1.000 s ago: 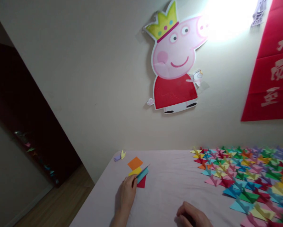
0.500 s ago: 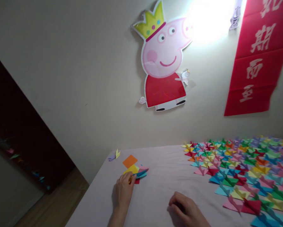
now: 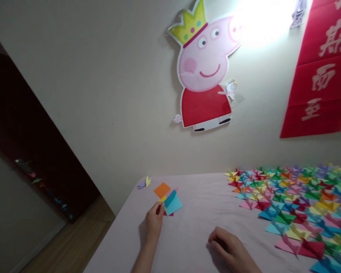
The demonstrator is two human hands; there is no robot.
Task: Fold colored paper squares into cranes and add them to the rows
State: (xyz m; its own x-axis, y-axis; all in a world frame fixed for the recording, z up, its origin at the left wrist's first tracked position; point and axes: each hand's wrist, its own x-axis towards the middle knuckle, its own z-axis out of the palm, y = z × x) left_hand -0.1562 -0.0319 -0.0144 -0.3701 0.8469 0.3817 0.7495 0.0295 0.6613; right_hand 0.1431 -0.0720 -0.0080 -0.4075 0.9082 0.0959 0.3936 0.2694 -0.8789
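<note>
My left hand (image 3: 154, 220) is closed in a pinch at the near left corner of a blue paper sheet (image 3: 174, 206) with a darker blue raised strip. Around and under this sheet lie other square papers: an orange one (image 3: 162, 189) behind, a bit of yellow paper (image 3: 162, 198) by my fingers, some pink, and a red edge (image 3: 169, 214) in front. My right hand (image 3: 227, 246) rests on the pink cloth, fingers curled in loosely, with nothing visible in them.
Rows of folded paper cranes (image 3: 295, 216) in many colours cover the right side of the cloth-covered table (image 3: 193, 235). A purple and yellow folded piece (image 3: 144, 182) lies at the far left corner. The wall (image 3: 130, 94) rises behind, with a cartoon pig cutout (image 3: 206, 87).
The view has turned a little left. Under my left hand, the papers have shifted: the blue sheet now shows wider, and less yellow is visible. My right hand stays curled on the cloth.
</note>
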